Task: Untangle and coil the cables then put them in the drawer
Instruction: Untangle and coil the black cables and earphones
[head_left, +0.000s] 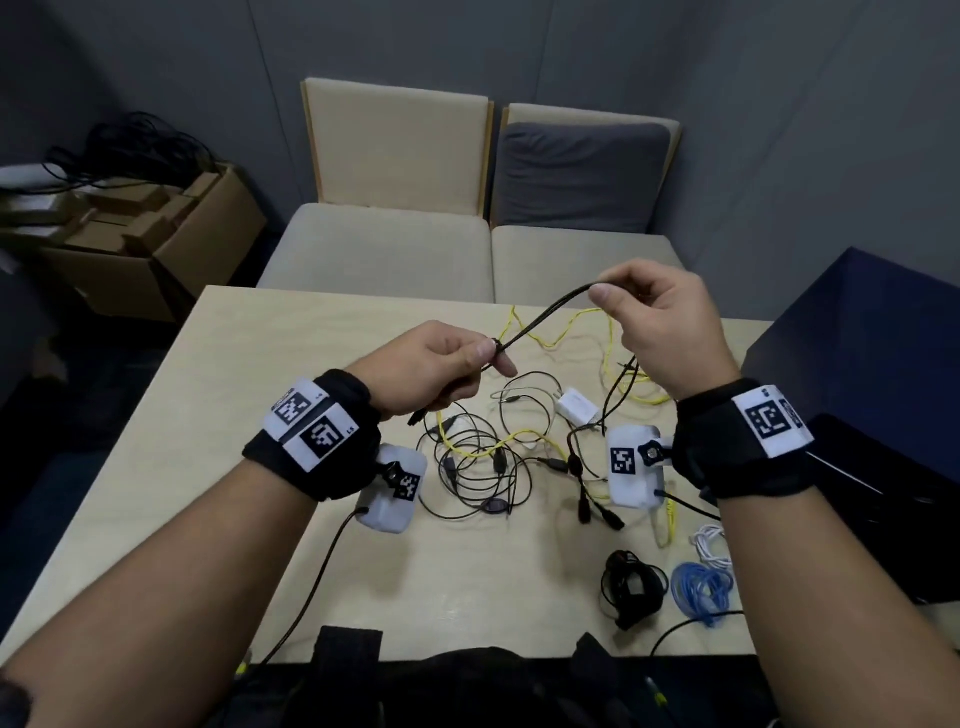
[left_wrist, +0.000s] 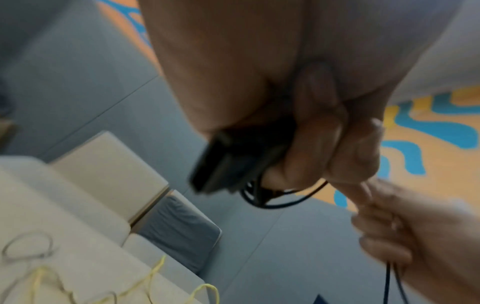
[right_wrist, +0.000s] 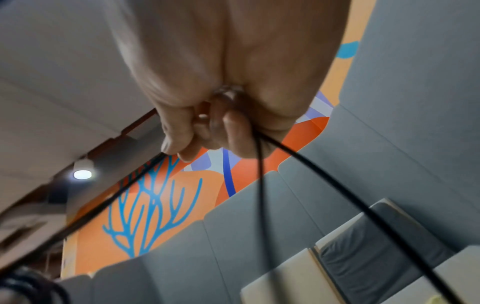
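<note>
Above the table I hold a thin black cable (head_left: 545, 318) stretched, doubled, between both hands. My left hand (head_left: 491, 356) pinches it and keeps its black plug (left_wrist: 221, 162) and some loops (left_wrist: 275, 200) in the palm. Higher and to the right, my right hand (head_left: 602, 296) pinches the fold of the cable, and two strands (right_wrist: 261, 174) hang down from its fingers. Below lies a tangle of black cables (head_left: 488, 457) crossed by a yellow cable (head_left: 608, 358). Three coiled cables sit at the near right: black (head_left: 631, 577), blue (head_left: 701, 582) and white (head_left: 711, 540).
A white charger (head_left: 576, 405) lies among the cables on the light wooden table (head_left: 260, 364). A dark blue cabinet (head_left: 857, 353) stands at the table's right edge. Two cushioned chairs (head_left: 395, 249) are behind the table, and a cardboard box (head_left: 156, 244) sits at far left.
</note>
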